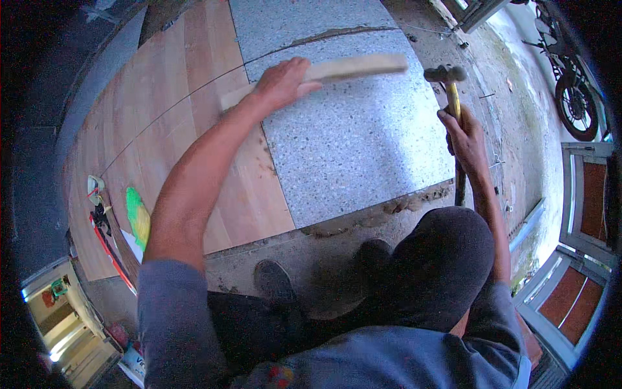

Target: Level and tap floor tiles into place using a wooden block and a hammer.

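My left hand (285, 84) grips a pale wooden batten (363, 67), slightly blurred, which lies across or just over the seam between the wood-look tiles (168, 91) and a speckled grey tile (350, 149). My right hand (463, 136) is closed round the yellow handle of a hammer (444, 74), its dark head raised near the batten's right end at the grey tile's right edge. A second speckled tile (304, 16) lies beyond a rough cement-streaked joint.
Rough mortar (395, 206) runs along the tiles' near edge by my feet (272, 275). At left lie a green-yellow glove-like item (138, 217) and red and dark tools (103, 236). On the right are a motorcycle (570, 107), wood-and-metal panels (560, 298) and bare concrete (518, 117).
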Action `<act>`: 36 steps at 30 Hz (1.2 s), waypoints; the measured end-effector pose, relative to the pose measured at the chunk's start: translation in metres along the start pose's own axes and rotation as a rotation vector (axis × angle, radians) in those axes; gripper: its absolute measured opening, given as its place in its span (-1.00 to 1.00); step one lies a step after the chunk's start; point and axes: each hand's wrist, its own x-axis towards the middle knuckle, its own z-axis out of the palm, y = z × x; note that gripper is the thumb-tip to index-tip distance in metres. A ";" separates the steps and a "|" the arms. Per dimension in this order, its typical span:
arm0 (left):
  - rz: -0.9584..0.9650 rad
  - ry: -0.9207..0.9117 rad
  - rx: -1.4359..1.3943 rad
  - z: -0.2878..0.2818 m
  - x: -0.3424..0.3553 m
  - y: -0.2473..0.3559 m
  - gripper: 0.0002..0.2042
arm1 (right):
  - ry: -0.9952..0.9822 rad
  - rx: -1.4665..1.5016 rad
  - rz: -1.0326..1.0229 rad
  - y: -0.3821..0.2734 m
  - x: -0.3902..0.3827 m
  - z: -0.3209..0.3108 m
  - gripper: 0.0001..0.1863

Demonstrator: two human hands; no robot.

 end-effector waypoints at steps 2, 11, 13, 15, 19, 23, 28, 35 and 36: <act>0.010 0.068 0.060 0.006 0.027 -0.001 -0.38 | 0.032 -0.076 -0.056 0.000 0.015 0.005 -0.70; -0.133 0.023 0.137 0.045 0.089 0.003 -0.39 | 0.022 -0.290 -0.267 -0.021 0.081 0.054 -0.65; -0.165 0.023 0.127 0.048 0.096 0.001 -0.39 | 0.001 -0.341 -0.335 -0.022 0.097 0.066 -0.66; -0.180 0.005 0.109 0.048 0.102 -0.001 -0.38 | -0.013 -0.440 -0.391 -0.022 0.114 0.079 -0.65; -0.185 -0.015 0.098 0.046 0.106 -0.004 -0.37 | -0.033 -0.481 -0.463 -0.017 0.145 0.107 -0.65; -0.220 0.027 0.085 0.041 0.104 -0.010 -0.31 | -0.065 -0.538 -0.445 -0.014 0.169 0.128 -0.65; -0.315 -0.033 0.021 0.040 0.098 -0.025 -0.29 | -0.084 -0.546 -0.499 -0.014 0.189 0.145 -0.61; -0.284 0.044 0.075 0.046 0.094 -0.027 -0.34 | -0.089 -0.582 -0.548 -0.021 0.190 0.162 -0.60; -0.273 0.053 0.076 0.045 0.092 -0.028 -0.34 | -0.089 -0.602 -0.542 -0.022 0.188 0.163 -0.60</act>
